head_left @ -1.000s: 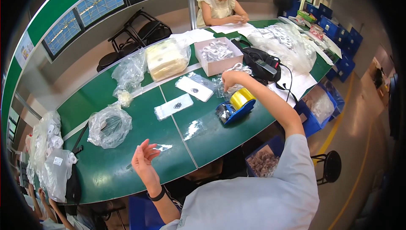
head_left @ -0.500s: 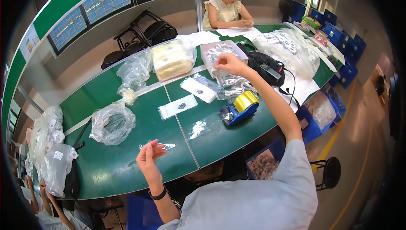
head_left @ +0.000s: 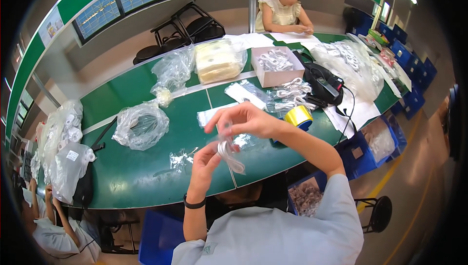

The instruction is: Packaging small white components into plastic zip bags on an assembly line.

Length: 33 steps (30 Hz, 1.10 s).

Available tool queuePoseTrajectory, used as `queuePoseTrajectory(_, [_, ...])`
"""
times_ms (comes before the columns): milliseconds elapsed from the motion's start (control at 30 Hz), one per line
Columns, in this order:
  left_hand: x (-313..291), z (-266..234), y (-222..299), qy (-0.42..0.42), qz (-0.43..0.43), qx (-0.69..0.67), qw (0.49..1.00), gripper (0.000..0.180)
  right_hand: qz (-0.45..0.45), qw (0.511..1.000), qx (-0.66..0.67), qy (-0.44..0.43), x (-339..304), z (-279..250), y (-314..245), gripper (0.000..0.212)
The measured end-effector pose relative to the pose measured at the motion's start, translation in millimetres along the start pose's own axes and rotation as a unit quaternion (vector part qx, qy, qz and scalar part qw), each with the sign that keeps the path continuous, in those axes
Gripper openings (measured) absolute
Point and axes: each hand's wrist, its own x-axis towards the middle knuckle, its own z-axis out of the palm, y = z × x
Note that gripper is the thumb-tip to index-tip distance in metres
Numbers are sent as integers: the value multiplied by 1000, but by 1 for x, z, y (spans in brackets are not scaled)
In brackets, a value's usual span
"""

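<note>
A coiled white cable (head_left: 230, 156) in what looks like a small clear bag hangs between my hands, above the near part of the table. My left hand (head_left: 204, 165) pinches its side between thumb and fingers. Just above, my right hand (head_left: 248, 119) is closed at the bag's upper end, its fingertips slightly blurred. Beyond my right hand, a flat white-and-clear packet (head_left: 207, 117) is partly covered. More clear packets (head_left: 243, 93) and loose white cables (head_left: 292, 93) lie farther back, by a white box (head_left: 278, 74) of coiled cables.
A yellow tape roll (head_left: 298, 117) sits right of my hands. Plastic scraps (head_left: 181, 160) and a ring-shaped clear bag (head_left: 141, 126) lie left. Behind stand a bagged cream stack (head_left: 219, 62) and a black bag (head_left: 324, 82). A person (head_left: 282, 14) sits across the table (head_left: 146, 182).
My right hand has come from the white box toward me and the left. My left hand has risen and moved right to meet it, now gripping the bagged cable. The view has shifted.
</note>
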Motion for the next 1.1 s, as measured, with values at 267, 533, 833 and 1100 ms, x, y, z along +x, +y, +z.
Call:
queuePoseTrajectory(267, [-1, 15, 14, 165, 22, 78, 983, 19, 32, 993, 0, 111, -3, 0, 34, 30])
queuePoseTrajectory(533, [-4, 11, 5, 172, 15, 142, 975, 25, -49, 947, -262, 182, -1, 35, 14, 6])
queuePoseTrajectory(833, [-1, 20, 14, 254, 121, 122, 952, 22, -120, 903, -373, 176, -3, 54, 8, 7])
queuePoseTrajectory(1100, [-4, 17, 9, 278, 91, 168, 941, 18, -143, 813, -530, 197, 3, 46, 23, 14])
